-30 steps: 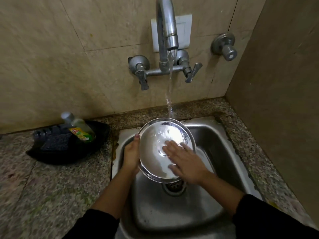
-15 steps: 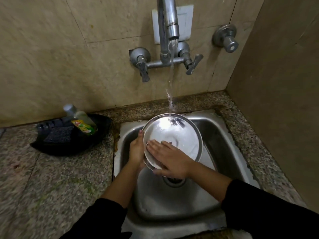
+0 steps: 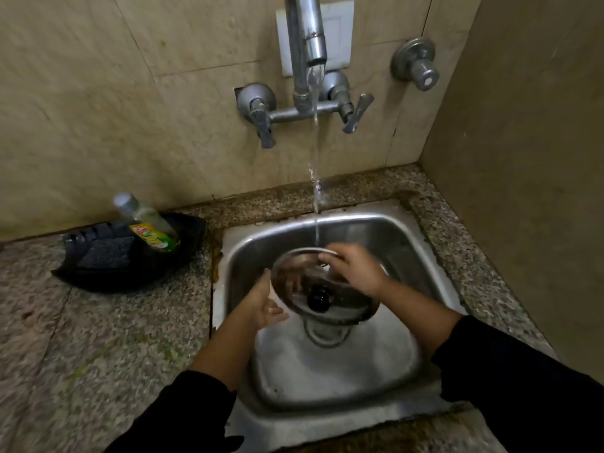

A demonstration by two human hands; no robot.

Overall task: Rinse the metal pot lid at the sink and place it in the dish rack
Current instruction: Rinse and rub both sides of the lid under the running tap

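Observation:
The round metal pot lid [image 3: 294, 282] is held low over the steel sink [image 3: 405, 243], turned so its black knob [image 3: 318, 299] faces up toward me. My right hand [image 3: 354, 268] grips the lid's far rim from above. My left hand [image 3: 264, 304] is at the lid's left edge, palm up under the rim with fingers spread. A thin stream of water [image 3: 315, 178] falls from the wall tap [image 3: 307, 44] and lands at the lid's far rim beside my right fingers. No dish rack is in view.
A black tray [image 3: 130, 273] on the granite counter [image 3: 81, 348] left of the sink holds a green dish-soap bottle [image 3: 147, 227] and a dark scrubber [image 3: 106, 255]. Tiled walls close the back and the right side. The drain [image 3: 327, 336] lies below the lid.
The lid has been flipped from its shiny underside facing me to knob side up and lowered into the sink. My right hand moved from rubbing its face to gripping the far rim.

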